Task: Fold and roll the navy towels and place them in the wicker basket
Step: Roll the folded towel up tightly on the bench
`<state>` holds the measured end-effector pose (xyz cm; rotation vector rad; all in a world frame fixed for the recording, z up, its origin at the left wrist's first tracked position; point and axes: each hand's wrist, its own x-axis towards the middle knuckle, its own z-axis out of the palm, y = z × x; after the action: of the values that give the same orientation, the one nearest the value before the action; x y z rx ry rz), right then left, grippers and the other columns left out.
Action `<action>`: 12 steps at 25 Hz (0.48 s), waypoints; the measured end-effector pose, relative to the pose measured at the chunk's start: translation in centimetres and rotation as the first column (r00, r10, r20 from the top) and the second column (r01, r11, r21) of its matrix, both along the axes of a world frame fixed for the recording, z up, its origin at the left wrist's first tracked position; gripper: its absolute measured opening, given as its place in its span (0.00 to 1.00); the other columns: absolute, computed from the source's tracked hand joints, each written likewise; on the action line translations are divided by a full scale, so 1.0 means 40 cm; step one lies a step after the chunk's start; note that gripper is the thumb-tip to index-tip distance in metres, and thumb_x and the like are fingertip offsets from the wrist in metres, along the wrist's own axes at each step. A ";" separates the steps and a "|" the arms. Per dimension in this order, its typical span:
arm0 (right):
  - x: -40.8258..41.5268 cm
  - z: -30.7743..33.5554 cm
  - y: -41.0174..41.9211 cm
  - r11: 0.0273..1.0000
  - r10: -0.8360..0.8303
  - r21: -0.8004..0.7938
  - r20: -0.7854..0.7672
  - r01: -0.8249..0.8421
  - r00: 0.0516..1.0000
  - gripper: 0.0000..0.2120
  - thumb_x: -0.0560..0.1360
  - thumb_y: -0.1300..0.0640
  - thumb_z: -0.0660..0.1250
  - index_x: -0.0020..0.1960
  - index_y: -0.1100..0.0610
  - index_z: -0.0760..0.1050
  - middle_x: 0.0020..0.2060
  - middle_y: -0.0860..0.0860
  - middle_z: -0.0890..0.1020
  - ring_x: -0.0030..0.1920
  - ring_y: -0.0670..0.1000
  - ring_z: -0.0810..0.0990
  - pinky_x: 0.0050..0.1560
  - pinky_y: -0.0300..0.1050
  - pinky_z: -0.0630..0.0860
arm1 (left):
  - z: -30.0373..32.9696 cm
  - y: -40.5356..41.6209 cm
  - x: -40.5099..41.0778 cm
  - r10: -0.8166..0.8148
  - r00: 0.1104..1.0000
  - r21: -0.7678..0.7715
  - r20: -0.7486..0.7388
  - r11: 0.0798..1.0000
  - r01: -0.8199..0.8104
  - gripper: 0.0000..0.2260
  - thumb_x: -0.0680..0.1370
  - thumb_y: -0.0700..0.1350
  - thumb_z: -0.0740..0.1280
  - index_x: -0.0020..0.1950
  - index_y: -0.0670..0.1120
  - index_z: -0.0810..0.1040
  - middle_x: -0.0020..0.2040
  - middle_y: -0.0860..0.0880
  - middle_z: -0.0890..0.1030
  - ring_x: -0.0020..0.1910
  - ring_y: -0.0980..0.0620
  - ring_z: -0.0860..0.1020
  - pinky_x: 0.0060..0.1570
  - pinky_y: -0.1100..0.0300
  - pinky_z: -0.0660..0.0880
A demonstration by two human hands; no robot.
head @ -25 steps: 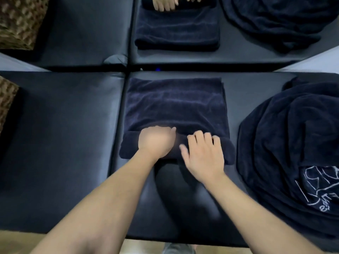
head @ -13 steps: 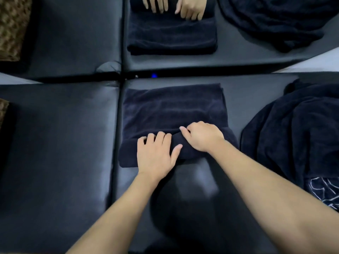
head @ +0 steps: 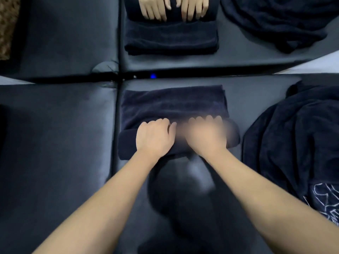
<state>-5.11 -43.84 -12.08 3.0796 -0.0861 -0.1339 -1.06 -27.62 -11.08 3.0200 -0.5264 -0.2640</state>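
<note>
With my left hand (head: 155, 137) curled over the half-rolled navy towel (head: 174, 107) near the mat's (head: 55, 143) middle seam and my blurred right hand (head: 206, 134) seemingly pressing flat, I judge uneven pushing could cone or loosen the roll.

A folded navy towel (head: 174, 105) was laid on a dark padded surface (head: 55, 134), its near end rolled up. The roll was gripped by the left hand (head: 155, 137), fingers curled over its top; the right hand (head: 206, 135), blurred, was set beside it on the roll. A heap of navy towels (head: 293, 143) was seen at the right.
</note>
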 end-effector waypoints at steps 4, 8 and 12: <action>0.091 0.004 -0.031 0.994 0.094 0.079 -0.204 -0.079 0.974 0.26 0.83 0.43 0.45 0.48 0.54 0.78 0.44 0.52 0.85 0.45 0.58 0.80 0.52 0.55 0.65 | -0.030 -0.001 -0.053 -0.032 0.987 0.018 0.157 0.999 0.029 0.22 0.82 0.60 0.53 0.54 0.46 0.79 0.48 0.48 0.80 0.45 0.43 0.75 0.48 0.48 0.70; 0.088 0.014 -0.027 0.996 0.055 0.081 -0.175 -0.041 0.983 0.25 0.83 0.43 0.45 0.48 0.53 0.77 0.44 0.53 0.85 0.46 0.58 0.80 0.52 0.55 0.64 | -0.008 -0.012 -0.022 -0.003 0.996 0.019 0.086 1.000 0.001 0.23 0.82 0.59 0.51 0.42 0.46 0.78 0.38 0.49 0.80 0.38 0.44 0.75 0.42 0.50 0.65; -0.014 0.027 -0.012 0.984 0.078 0.180 -0.355 -0.014 0.932 0.26 0.83 0.43 0.45 0.53 0.52 0.80 0.52 0.54 0.84 0.52 0.59 0.81 0.57 0.56 0.66 | 0.017 0.007 -0.105 -0.067 0.995 0.051 -0.069 0.996 0.071 0.24 0.82 0.58 0.46 0.40 0.49 0.75 0.38 0.50 0.81 0.38 0.45 0.77 0.42 0.51 0.63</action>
<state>-5.67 -44.33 -11.01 3.1623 0.0170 -0.7388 -5.28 -27.33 -10.39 3.0354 -0.6292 -0.3884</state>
